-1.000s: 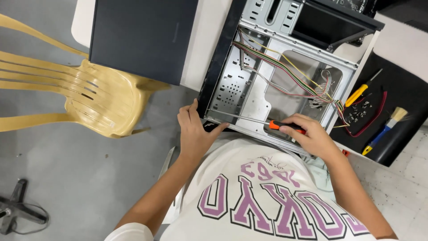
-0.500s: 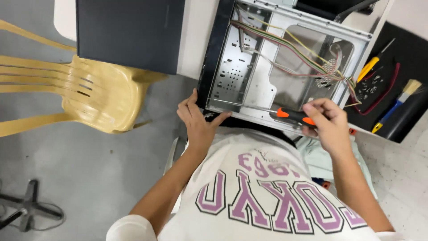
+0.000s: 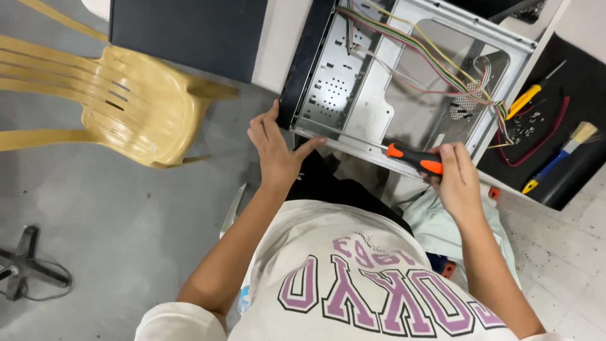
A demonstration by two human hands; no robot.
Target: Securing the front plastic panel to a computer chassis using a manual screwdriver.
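Case [image 3: 379,95] lies open on desk [image 3: 274,38], side panel off, inside mostly bare w/ loose wires [image 3: 435,57]. Left hand [image 3: 274,148] grips front corner, fingers clamped on edge. Right hand [image 3: 457,180] fingers closed on screwdriver [image 3: 413,159], shaft reaching along case's near rim. Prob mid-job.

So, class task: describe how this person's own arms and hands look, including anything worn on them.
Both hands, left hand and right hand, are bare: no gloves, rings or watch visible. The forearms are uncovered; a short white sleeve shows at the left shoulder.
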